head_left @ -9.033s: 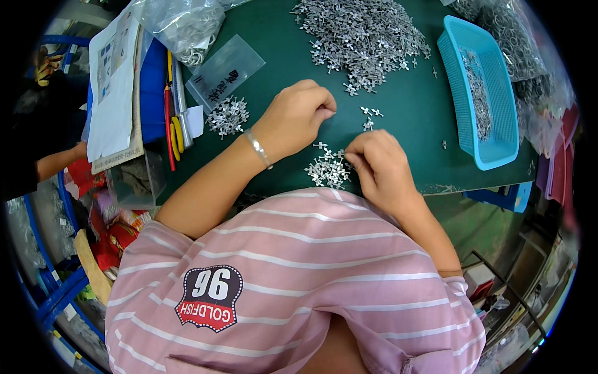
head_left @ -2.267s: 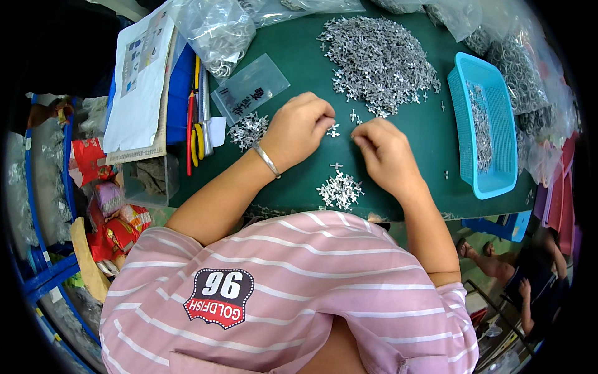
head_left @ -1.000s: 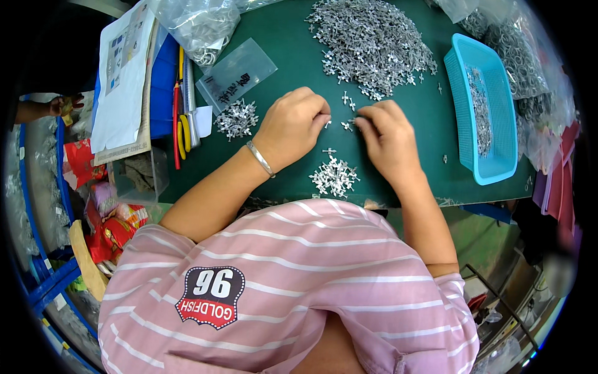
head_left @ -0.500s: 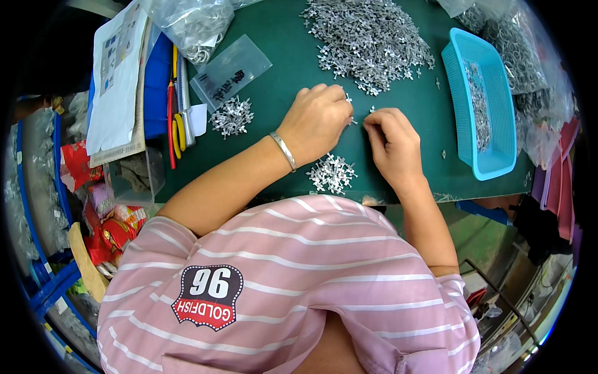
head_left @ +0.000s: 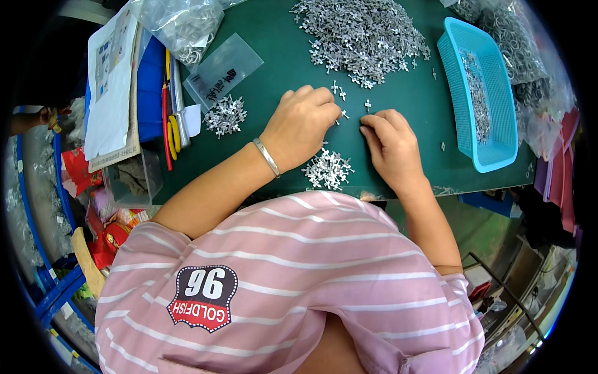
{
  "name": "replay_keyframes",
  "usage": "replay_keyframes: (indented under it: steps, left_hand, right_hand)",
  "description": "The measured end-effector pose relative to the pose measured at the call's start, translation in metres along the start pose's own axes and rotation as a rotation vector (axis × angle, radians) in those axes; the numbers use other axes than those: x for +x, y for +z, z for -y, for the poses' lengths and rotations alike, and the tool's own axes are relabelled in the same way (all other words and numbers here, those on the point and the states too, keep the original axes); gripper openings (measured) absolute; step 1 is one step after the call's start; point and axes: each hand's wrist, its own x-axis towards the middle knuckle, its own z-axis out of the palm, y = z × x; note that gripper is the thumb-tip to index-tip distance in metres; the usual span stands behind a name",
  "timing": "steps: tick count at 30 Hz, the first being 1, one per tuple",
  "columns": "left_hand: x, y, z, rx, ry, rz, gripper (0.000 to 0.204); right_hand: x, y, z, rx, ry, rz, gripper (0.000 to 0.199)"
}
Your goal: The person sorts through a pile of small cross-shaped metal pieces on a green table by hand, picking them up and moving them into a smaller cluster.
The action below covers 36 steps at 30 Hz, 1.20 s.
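My left hand (head_left: 302, 128), with a silver bangle at its wrist, is closed in a pinch over the green table. A small silver metal cross (head_left: 344, 115) shows at its fingertips. To the right, my right hand (head_left: 393, 146) has thumb and fingers pressed together; whatever is between them is hidden. Just beyond those fingertips lies another small cross (head_left: 367, 105), and a few more crosses (head_left: 338, 90) lie past my left hand. A small pile of crosses (head_left: 328, 169) sits near the table edge below my hands. Another small pile (head_left: 225, 116) lies left of my left hand.
A large heap of crosses (head_left: 367, 40) covers the far middle. At right stands a turquoise basket (head_left: 450, 78) holding small metal pieces, beside bags of rings (head_left: 504, 47). Pliers (head_left: 173, 137), papers (head_left: 109, 93) and a clear bag (head_left: 225, 71) are at left. Another person's hand (head_left: 47, 116) shows far left.
My left hand has drawn slightly left, widening the space between my hands. Crosses that its fingers partly hid now show past it. The whole view has shifted a little.
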Motion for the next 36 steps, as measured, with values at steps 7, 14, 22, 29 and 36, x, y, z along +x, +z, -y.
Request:
replay_keyframes:
  steps: [7, 14, 22, 29, 36]
  left_hand:
    - [-0.004, -0.008, 0.011, -0.156, -0.053, -0.195, 0.011]
    - [-0.007, -0.015, 0.010, -0.132, -0.080, -0.176, 0.009]
    - [-0.004, 0.006, 0.001, -0.027, 0.001, -0.091, 0.009]
    - [-0.001, 0.002, 0.005, -0.099, -0.004, -0.174, 0.010]
    - [0.010, -0.006, 0.023, -0.090, -0.080, -0.245, 0.019]
  right_hand:
    - [0.016, -0.001, -0.007, 0.034, 0.078, -0.079, 0.013]
    - [0.026, -0.001, -0.001, 0.104, 0.179, -0.008, 0.008]
    - [0.022, -0.018, -0.007, 0.070, 0.261, -0.073, 0.008]
    - [0.019, 0.000, 0.001, 0.101, 0.129, -0.040, 0.007]
    - [0.048, 0.020, 0.001, 0.068, 0.034, -0.038, 0.009]
